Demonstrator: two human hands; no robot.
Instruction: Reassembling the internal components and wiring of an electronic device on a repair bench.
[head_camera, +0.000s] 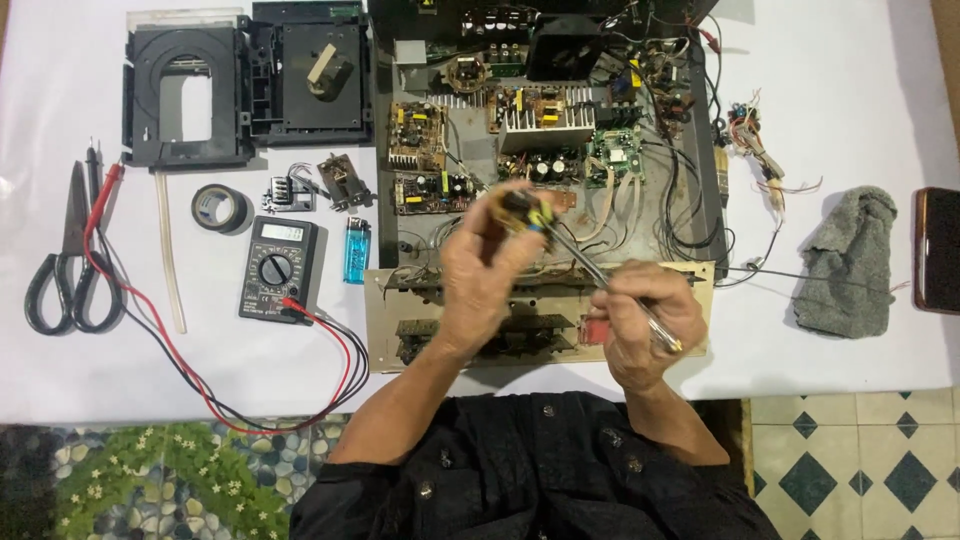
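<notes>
My left hand (487, 268) holds up a small electronic part (522, 211) with dark, yellow and blue bits, above the open chassis (700, 130) of a device full of circuit boards. My right hand (648, 322) grips a thin metal tool (590, 268) like a pen, its tip touching the small part. Both hands hover over a beige front panel (385, 320) lying at the near edge of the chassis.
On the white cloth at left lie a multimeter (279, 268) with red and black leads, a blue lighter (356, 250), a tape roll (220, 208), scissors (68, 262) and a black disc tray unit (190, 85). A grey rag (848, 262) and a phone (937, 250) lie at right.
</notes>
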